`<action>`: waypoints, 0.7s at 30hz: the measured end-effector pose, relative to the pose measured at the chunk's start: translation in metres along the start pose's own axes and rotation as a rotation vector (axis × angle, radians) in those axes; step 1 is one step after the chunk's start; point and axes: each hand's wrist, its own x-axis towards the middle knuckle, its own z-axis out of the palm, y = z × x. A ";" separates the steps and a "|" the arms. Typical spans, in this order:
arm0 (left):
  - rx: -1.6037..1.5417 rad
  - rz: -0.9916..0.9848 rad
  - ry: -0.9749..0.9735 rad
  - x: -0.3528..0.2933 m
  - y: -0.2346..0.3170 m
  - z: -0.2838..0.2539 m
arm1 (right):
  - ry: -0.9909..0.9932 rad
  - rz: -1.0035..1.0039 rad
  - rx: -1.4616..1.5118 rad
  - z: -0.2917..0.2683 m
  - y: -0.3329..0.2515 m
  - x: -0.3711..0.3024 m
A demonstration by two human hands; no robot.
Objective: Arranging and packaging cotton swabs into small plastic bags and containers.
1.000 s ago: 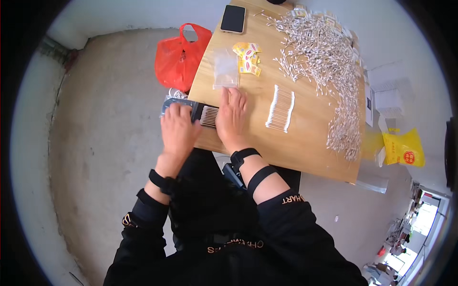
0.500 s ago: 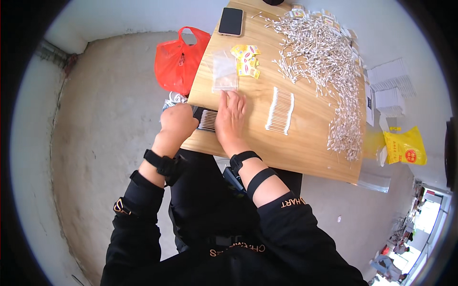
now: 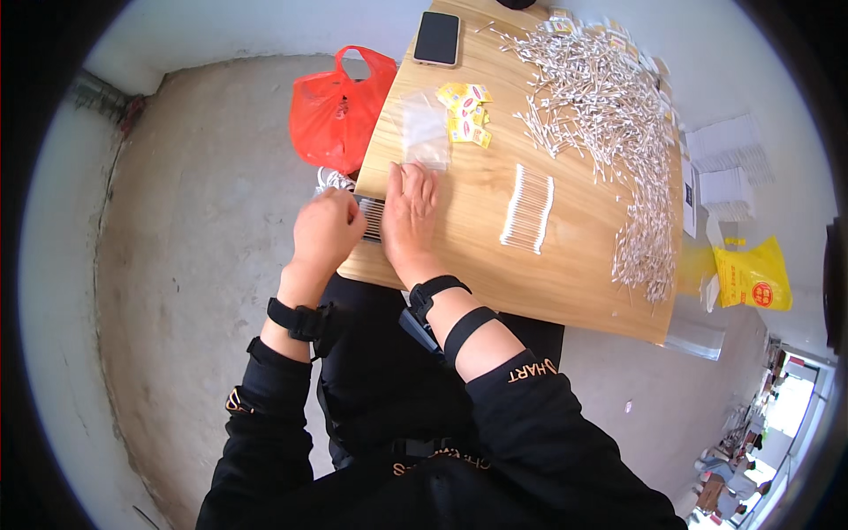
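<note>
At the table's left edge, a row of white cotton swabs (image 3: 373,221) lies on a dark flat piece, partly hidden between my two hands. My left hand (image 3: 325,228) is closed at the row's left side; its fingertips are out of sight, so what it grips cannot be made out. My right hand (image 3: 411,208) rests on its side along the row's right edge, fingers stretched out toward a clear plastic bag (image 3: 425,132). Another neat row of cotton swabs (image 3: 528,209) lies farther right on the wooden table (image 3: 473,252).
A big loose heap of cotton swabs (image 3: 609,115) covers the table's right side. Small yellow packets (image 3: 469,115) lie beside the clear bag, with a phone (image 3: 437,38) behind. A red plastic bag (image 3: 340,110) stands left of the table, a yellow bag (image 3: 753,274) at the right.
My right hand has moved left, closer to my left hand, and covers more of the swab row. My left hand has shifted slightly. The whole view has slid a little.
</note>
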 end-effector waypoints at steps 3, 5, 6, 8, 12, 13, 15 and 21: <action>0.029 0.061 0.538 0.002 -0.026 0.015 | 0.005 -0.015 -0.050 -0.001 0.003 0.001; -0.387 -0.412 0.547 0.002 -0.069 0.035 | -0.016 -0.002 -0.024 0.002 -0.011 0.001; -0.800 -0.579 0.356 0.005 -0.073 0.035 | -0.018 -0.006 -0.026 0.002 -0.011 0.001; -1.149 -0.612 0.213 0.004 -0.074 0.040 | -0.035 0.000 -0.014 0.003 -0.014 0.002; -1.485 -0.598 0.075 0.008 -0.057 0.040 | 0.000 -0.014 0.002 0.008 -0.017 0.006; -1.432 -0.599 0.110 0.008 -0.055 0.040 | 0.003 -0.020 0.033 0.008 -0.019 0.006; -1.426 -0.575 0.135 0.005 -0.054 0.041 | 0.006 -0.030 0.066 0.008 -0.023 0.004; -1.468 -0.575 0.187 0.002 -0.055 0.043 | 0.119 0.465 0.806 0.002 -0.042 -0.024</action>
